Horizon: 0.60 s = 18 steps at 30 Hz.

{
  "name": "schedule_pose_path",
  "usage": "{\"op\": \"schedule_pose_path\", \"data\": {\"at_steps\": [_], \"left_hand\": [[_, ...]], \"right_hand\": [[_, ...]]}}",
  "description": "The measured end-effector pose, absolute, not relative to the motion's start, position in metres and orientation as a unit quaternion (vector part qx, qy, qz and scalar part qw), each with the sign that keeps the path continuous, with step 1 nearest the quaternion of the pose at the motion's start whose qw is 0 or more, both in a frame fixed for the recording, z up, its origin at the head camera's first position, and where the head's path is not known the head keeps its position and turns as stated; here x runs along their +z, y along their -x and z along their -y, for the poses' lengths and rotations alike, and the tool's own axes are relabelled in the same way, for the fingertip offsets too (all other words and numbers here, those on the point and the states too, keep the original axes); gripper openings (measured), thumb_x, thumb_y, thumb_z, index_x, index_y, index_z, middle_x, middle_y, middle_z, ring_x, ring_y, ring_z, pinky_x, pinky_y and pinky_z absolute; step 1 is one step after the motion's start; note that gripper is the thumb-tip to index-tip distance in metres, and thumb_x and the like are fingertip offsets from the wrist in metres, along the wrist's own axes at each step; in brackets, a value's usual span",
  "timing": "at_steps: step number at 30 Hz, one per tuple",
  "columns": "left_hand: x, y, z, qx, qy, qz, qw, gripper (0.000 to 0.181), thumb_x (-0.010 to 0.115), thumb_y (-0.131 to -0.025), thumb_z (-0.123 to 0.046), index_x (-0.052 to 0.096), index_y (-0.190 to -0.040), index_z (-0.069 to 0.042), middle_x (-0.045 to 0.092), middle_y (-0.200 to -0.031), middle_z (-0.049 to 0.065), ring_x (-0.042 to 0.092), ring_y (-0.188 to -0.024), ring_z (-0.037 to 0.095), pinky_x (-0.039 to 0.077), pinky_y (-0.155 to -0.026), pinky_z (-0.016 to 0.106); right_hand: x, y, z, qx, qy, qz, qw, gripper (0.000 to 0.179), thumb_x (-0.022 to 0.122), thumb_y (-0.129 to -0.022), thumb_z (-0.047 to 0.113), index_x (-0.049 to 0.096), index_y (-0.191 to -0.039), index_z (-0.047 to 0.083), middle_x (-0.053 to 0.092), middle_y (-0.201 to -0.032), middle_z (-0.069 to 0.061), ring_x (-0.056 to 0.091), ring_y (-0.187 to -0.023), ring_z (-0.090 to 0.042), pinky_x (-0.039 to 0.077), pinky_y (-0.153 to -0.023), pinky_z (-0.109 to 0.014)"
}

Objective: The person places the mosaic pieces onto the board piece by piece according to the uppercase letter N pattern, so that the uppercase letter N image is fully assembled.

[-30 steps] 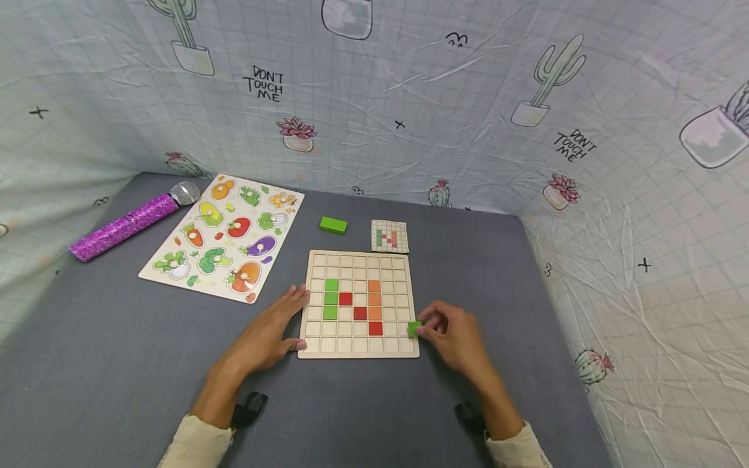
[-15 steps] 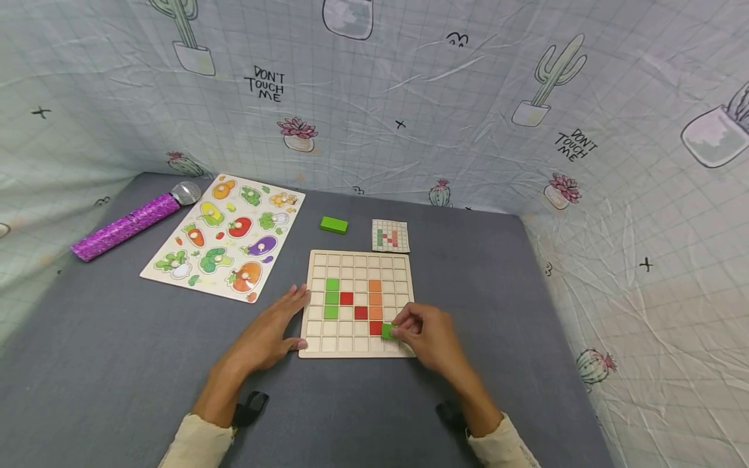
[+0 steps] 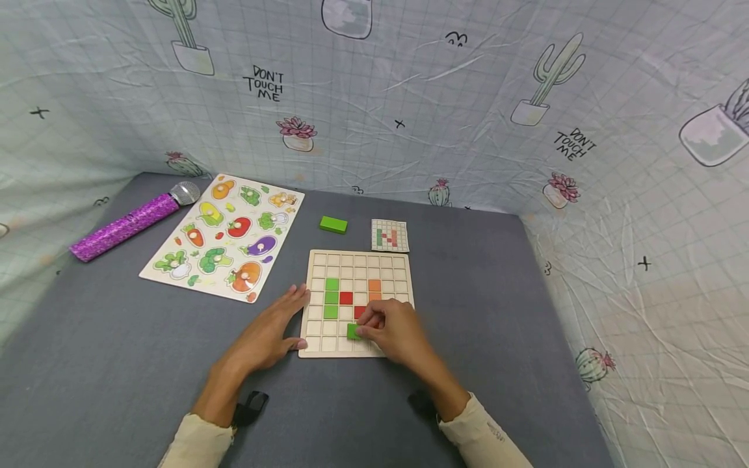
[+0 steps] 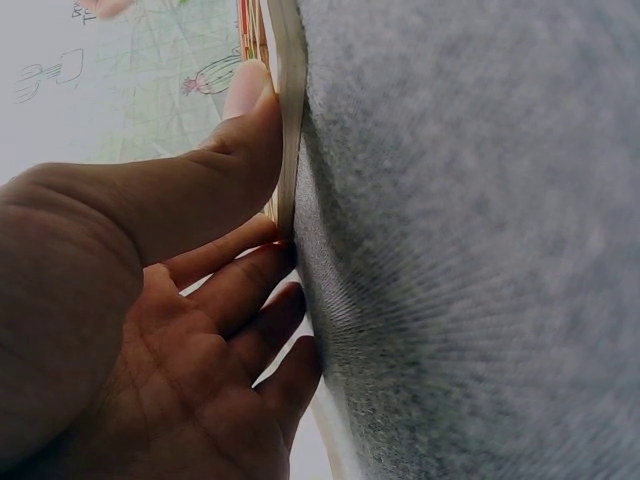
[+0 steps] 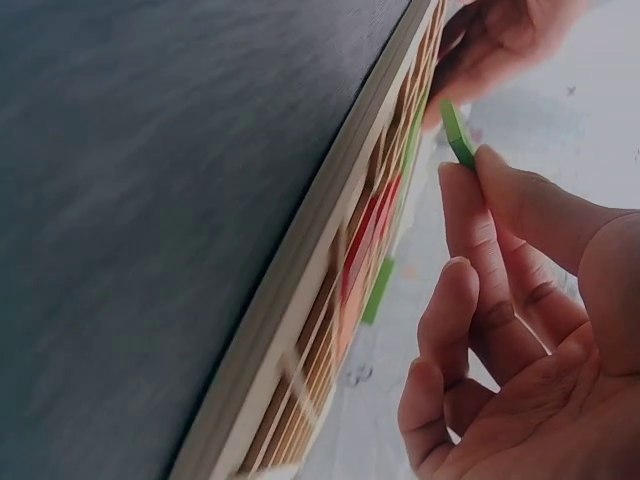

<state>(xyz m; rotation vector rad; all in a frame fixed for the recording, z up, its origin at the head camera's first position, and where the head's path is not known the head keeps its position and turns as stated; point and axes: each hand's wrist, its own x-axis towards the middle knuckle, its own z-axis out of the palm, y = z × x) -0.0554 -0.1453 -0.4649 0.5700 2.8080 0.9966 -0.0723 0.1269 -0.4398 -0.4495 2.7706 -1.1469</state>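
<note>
My right hand [image 3: 393, 330] pinches a small green square tile [image 5: 458, 135] between thumb and fingertips, held above the lower middle of the wooden grid board [image 3: 318, 346]. Resting along the board's left edge, my left hand [image 3: 266, 335] has its fingers extended, thumb at the lower left corner. Set in the board are a column of green tiles [image 3: 331, 298], red tiles [image 3: 346, 298] in a diagonal and orange tiles [image 3: 374, 285]. My right hand covers part of the red and orange ones in the head view.
Behind the board lie a green block [image 3: 333, 225] and a pattern card [image 3: 390, 235] with a small coloured grid. To the left are a vegetable puzzle board [image 3: 201, 253] and a purple glitter microphone [image 3: 129, 224]. A printed cloth [image 3: 374, 149] hangs behind the grey table.
My right hand has carried the green tile leftward from the board's right edge to over its lower middle. The left hand stays where it was.
</note>
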Motion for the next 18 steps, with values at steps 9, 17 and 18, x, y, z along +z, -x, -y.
{"op": "schedule_pose_path", "data": {"at_steps": [9,17,18], "left_hand": [[-0.465,0.054,0.148,0.327,-0.177,-0.926,0.055,0.090,0.090,-0.083,-0.008,0.044,-0.159,0.003,0.036,-0.171,0.021,0.029,-0.161,0.045,0.033,-0.125,0.065],[-0.465,0.052,0.148,0.328,-0.181,-0.926,0.048,0.089,0.089,-0.083,-0.007,0.044,-0.159,0.004,0.038,-0.170,0.022,0.030,-0.160,0.045,0.034,-0.124,0.065],[-0.465,0.052,0.148,0.329,-0.181,-0.926,0.047,0.089,0.089,-0.083,-0.007,0.044,-0.159,0.004,0.038,-0.170,0.022,0.030,-0.160,0.045,0.034,-0.124,0.064]], "right_hand": [[-0.446,0.083,-0.088,-0.330,0.163,-0.929,0.042,0.020,0.094,-0.079,0.017,0.076,-0.072,0.023,0.068,-0.063,0.015,0.057,-0.062,0.004,0.043,-0.060,-0.021],[-0.448,0.086,-0.073,-0.281,0.166,-0.945,0.018,0.023,0.092,-0.080,0.018,0.073,-0.068,0.025,0.061,-0.057,0.016,0.053,-0.060,0.000,0.039,-0.060,-0.023],[-0.448,0.086,-0.072,-0.274,0.169,-0.947,0.016,0.024,0.092,-0.080,0.018,0.073,-0.067,0.026,0.061,-0.057,0.016,0.053,-0.060,0.000,0.039,-0.061,-0.024]]}}
